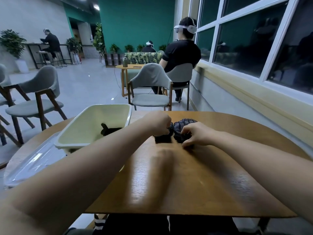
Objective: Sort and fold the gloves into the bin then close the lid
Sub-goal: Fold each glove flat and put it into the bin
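A dark patterned glove [183, 125] lies on the wooden table [194, 175] past the middle. My left hand [158, 123] is closed on its left part, where a black cuff [163, 139] hangs below my fingers. My right hand [197, 134] pinches the glove's near right edge. A cream plastic bin [94, 126] stands open at the left of the table. Inside it lies a black glove [109, 130]. The clear lid [33, 161] rests flat on the table beside the bin's near left corner.
Grey chairs [150, 89] stand beyond the table's far edge and at the left. A person in a headset [181, 53] sits with their back to me near the window wall on the right. Other people sit further back.
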